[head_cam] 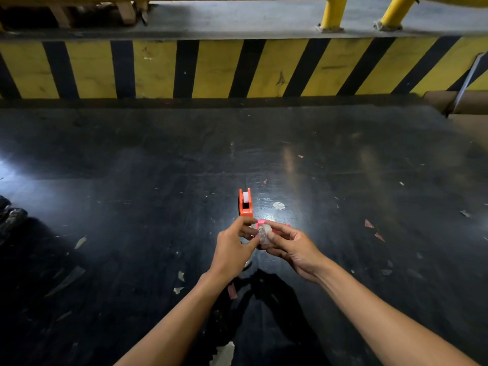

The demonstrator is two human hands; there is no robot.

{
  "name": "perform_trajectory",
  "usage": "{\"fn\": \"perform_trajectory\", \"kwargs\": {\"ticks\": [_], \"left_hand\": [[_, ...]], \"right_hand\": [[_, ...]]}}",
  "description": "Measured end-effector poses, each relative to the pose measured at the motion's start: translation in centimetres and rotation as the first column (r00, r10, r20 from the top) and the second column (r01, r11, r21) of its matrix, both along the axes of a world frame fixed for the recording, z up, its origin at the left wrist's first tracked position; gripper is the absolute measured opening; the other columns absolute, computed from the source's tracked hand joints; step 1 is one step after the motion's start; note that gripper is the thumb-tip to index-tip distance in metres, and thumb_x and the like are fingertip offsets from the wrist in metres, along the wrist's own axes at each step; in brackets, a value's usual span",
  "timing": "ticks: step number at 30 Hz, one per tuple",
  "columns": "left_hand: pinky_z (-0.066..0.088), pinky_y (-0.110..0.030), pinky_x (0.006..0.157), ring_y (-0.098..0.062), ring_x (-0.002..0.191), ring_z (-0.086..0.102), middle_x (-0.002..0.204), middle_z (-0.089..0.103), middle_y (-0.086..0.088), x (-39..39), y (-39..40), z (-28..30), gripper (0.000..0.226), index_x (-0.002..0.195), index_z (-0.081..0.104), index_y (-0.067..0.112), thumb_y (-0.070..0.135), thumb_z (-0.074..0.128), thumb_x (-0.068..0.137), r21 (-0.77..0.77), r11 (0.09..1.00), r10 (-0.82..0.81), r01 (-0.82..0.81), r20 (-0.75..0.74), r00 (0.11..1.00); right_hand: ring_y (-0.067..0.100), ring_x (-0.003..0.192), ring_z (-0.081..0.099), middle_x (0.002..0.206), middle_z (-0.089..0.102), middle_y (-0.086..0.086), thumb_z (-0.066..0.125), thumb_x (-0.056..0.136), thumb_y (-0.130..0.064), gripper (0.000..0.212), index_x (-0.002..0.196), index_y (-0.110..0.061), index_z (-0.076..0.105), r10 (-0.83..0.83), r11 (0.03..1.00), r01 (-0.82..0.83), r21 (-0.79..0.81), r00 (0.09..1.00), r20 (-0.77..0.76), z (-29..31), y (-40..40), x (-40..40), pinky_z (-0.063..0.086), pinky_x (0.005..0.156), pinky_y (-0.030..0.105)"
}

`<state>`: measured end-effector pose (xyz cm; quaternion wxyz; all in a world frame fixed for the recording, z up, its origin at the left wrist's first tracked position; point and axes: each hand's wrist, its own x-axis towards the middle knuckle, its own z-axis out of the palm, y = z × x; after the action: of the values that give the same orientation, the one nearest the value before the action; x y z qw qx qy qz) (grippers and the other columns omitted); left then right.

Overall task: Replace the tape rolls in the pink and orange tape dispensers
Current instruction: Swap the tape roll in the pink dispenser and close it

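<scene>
An orange tape dispenser (245,203) stands on the dark floor with a white roll sitting in its cradle. Just in front of it, both my hands meet around a clear tape roll (263,233). My right hand (289,245) pinches the roll between thumb and fingers. My left hand (236,245) touches the roll's left side with its fingertips. Behind the roll and my fingers shows the pink tape dispenser (264,222); most of it is hidden, and I cannot tell whether it rests on the floor.
A yellow-and-black striped kerb (237,68) runs across the back, with yellow rail posts (334,11) above it. Cardboard (464,107) lies at the far right. Paper scraps (181,282) and a round sticker (278,206) litter the glossy floor. A dark object (10,215) sits at the left edge.
</scene>
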<state>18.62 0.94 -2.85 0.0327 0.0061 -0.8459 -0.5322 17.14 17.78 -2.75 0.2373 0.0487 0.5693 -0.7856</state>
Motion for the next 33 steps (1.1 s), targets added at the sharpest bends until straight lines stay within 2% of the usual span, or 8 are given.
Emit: {"fn": "perform_trajectory", "kwargs": {"ticks": [6, 11, 18, 22, 25, 28, 31, 33], "left_hand": [[0.045, -0.007, 0.067, -0.002, 0.083, 0.065, 0.087, 0.07, 0.011, 0.0, 0.4, 0.0, 0.015, 0.092, 0.074, 0.022, 0.015, 0.08, 0.081, -0.073, 0.997, -0.017, 0.011, -0.083, 0.996], [0.045, -0.011, 0.069, -0.005, 0.087, 0.061, 0.095, 0.063, 0.014, 0.1, 0.2, -0.6, 0.019, 0.096, 0.074, 0.025, 0.014, 0.079, 0.081, -0.079, 0.996, -0.038, 0.032, -0.077, 0.996], [0.055, -0.024, 0.088, -0.003, 0.095, 0.069, 0.099, 0.074, 0.008, -0.3, -0.6, -1.2, 0.017, 0.1, 0.068, 0.02, 0.018, 0.077, 0.085, 0.159, 0.985, -0.082, 0.066, 0.101, 0.992], [0.057, -0.035, 0.092, -0.01, 0.093, 0.072, 0.096, 0.077, 0.003, -0.8, -0.9, -1.7, 0.016, 0.097, 0.07, 0.019, 0.019, 0.078, 0.084, 0.173, 0.977, -0.149, 0.122, 0.15, 0.978], [0.058, -0.039, 0.09, -0.013, 0.09, 0.072, 0.093, 0.076, 0.004, -1.2, -0.9, -2.4, 0.016, 0.094, 0.069, 0.025, 0.021, 0.08, 0.082, 0.133, 0.977, -0.186, 0.165, 0.165, 0.969], [0.059, -0.039, 0.088, -0.014, 0.087, 0.072, 0.091, 0.076, 0.003, -1.7, -0.4, -3.0, 0.017, 0.092, 0.069, 0.024, 0.019, 0.08, 0.081, 0.1, 0.98, -0.185, 0.169, 0.172, 0.968], [0.059, -0.032, 0.083, -0.013, 0.083, 0.07, 0.088, 0.075, 0.005, -2.3, 0.2, -3.0, 0.017, 0.092, 0.069, 0.022, 0.021, 0.081, 0.08, 0.052, 0.984, -0.176, 0.17, 0.157, 0.972], [0.058, -0.028, 0.078, -0.013, 0.081, 0.069, 0.087, 0.074, 0.006, -3.0, 0.5, -2.9, 0.017, 0.092, 0.069, 0.021, 0.022, 0.081, 0.08, 0.033, 0.982, -0.188, 0.185, 0.148, 0.971]], "right_hand": [[0.028, 0.096, 0.063, 0.106, 0.068, 0.02, 0.061, 0.092, -0.023, 0.031, 0.117, -0.004, 0.065, 0.051, 0.995, -0.049, 0.088, 0.999, -0.019, 0.7, -0.1, 0.1, 0.054, 0.086, 0.033], [0.027, 0.086, 0.062, 0.097, 0.065, 0.02, 0.061, 0.091, -0.009, 0.022, 0.108, 0.005, 0.065, 0.017, 0.987, 0.0, 0.162, 0.995, -0.098, 0.7, -0.2, 0.1, 0.054, 0.08, 0.031], [0.027, 0.088, 0.068, 0.111, 0.068, 0.029, 0.065, 0.089, -0.008, 0.025, 0.11, 0.005, 0.065, 0.044, 0.976, -0.023, 0.216, 0.995, -0.094, 0.1, 0.5, 0.0, 0.06, 0.077, 0.027], [0.031, 0.096, 0.068, 0.114, 0.067, 0.028, 0.068, 0.085, -0.004, 0.031, 0.114, 0.006, 0.063, 0.069, 0.971, -0.047, 0.234, 0.994, -0.087, -0.4, 1.2, 0.1, 0.059, 0.086, 0.035], [0.027, 0.093, 0.068, 0.107, 0.067, 0.025, 0.068, 0.083, 0.003, 0.031, 0.114, 0.009, 0.061, 0.079, 0.961, -0.051, 0.271, 0.993, -0.093, -1.1, 1.6, -0.1, 0.06, 0.081, 0.03], [0.014, 0.082, 0.066, 0.097, 0.069, 0.015, 0.07, 0.084, -0.004, 0.025, 0.107, 0.003, 0.065, 0.137, 0.904, -0.066, 0.423, 0.981, -0.138, -1.7, 2.0, -0.7, 0.058, 0.076, 0.024], [0.006, 0.079, 0.064, 0.091, 0.075, 0.001, 0.078, 0.077, -0.028, 0.023, 0.095, -0.018, 0.071, 0.254, 0.745, -0.059, 0.664, 0.946, -0.202, -2.3, 2.6, -2.1, 0.052, 0.079, 0.028], [0.005, 0.076, 0.063, 0.088, 0.074, -0.004, 0.079, 0.075, -0.03, 0.021, 0.092, -0.02, 0.073, 0.289, 0.684, -0.036, 0.729, 0.931, -0.225, -2.4, 2.9, -3.1, 0.05, 0.078, 0.027]]}}
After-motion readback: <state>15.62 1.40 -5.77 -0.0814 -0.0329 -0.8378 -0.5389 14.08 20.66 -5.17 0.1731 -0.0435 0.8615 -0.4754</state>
